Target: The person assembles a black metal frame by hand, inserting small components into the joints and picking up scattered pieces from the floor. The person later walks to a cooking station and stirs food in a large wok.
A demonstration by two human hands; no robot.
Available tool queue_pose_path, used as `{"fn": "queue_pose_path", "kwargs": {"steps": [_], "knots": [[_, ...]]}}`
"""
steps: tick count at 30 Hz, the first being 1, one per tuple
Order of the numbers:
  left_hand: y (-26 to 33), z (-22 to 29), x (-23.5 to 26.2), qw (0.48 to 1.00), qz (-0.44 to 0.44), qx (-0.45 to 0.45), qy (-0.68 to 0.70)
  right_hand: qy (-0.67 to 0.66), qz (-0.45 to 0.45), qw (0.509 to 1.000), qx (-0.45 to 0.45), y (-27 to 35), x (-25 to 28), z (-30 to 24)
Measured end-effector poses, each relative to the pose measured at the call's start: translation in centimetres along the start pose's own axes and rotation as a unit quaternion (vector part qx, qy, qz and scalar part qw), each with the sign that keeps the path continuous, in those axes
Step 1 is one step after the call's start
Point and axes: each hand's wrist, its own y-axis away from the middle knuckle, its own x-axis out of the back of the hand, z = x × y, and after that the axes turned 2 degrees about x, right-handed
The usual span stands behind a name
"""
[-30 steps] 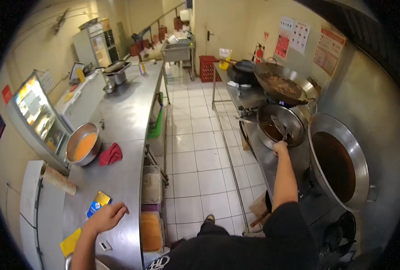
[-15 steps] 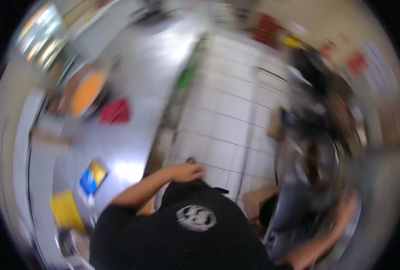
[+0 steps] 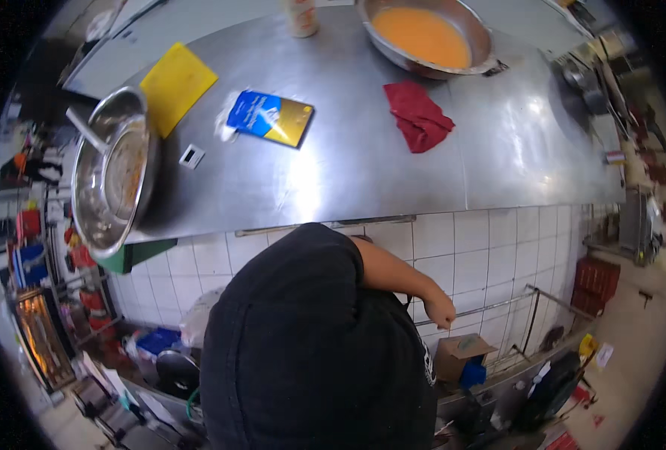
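Note:
My left arm, bare below a black sleeve, reaches down to the right. Its hand, my left hand (image 3: 440, 309), is closed with curled fingers, and anything inside them is hidden. It hangs in front of white tiles, above an opened cardboard box (image 3: 453, 364) with a blue thing (image 3: 473, 373) at its side. My right hand does not show; my torso fills the lower middle. Beyond me is a steel table (image 3: 363, 176). On it lie a crumpled red cloth (image 3: 417, 116), a blue-and-yellow packet (image 3: 269, 118) and a wide metal bowl (image 3: 432, 72) of orange liquid (image 3: 423, 36).
At the table's left stands a steel bowl (image 3: 82, 195) with a handled strainer (image 3: 123, 176) in it, beside a yellow sheet (image 3: 177, 88) and a small white device (image 3: 191, 157). A cup (image 3: 301, 19) is at the back. Red crates (image 3: 595, 281) and a metal rail (image 3: 531, 322) are right.
My view has swung left, so the table from the left side now spans the top. My left hand now appears right of my torso; my right hand has left the picture.

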Motion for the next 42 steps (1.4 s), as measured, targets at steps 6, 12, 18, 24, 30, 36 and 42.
{"fn": "queue_pose_path", "kwargs": {"steps": [6, 12, 18, 24, 30, 36, 42], "knots": [[7.1, -4.8, 1.7, 0.962, 0.201, 0.183, 0.012, 0.005, -0.052, 0.997, 0.058, -4.9, -2.1, -0.1], [8.4, -3.4, 0.4, 0.929, 0.278, 0.242, -0.026, -0.02, -0.058, 0.997, 0.056, -8.1, -1.2, 5.6], [8.6, -4.4, -2.5, 0.939, 0.204, 0.272, 0.051, 0.124, 0.062, 0.929, -0.343, 2.9, 15.9, 34.5], [9.6, -1.5, -1.2, 0.928, 0.147, 0.332, 0.09, 0.137, -0.01, 0.847, -0.514, 21.5, 22.4, 47.9], [8.9, -7.2, 2.2, 0.984, 0.072, 0.164, 0.0, 0.059, -0.038, 0.898, -0.434, 23.9, 28.3, 36.5], [7.8, -17.7, -1.1, 0.994, 0.094, -0.006, -0.047, -0.074, 0.011, 0.973, -0.218, 6.2, 18.2, 15.1], [7.2, -13.6, -8.5, 0.964, -0.042, -0.028, -0.261, -0.041, -0.187, 0.979, 0.074, -4.9, -2.4, -3.6]]}}
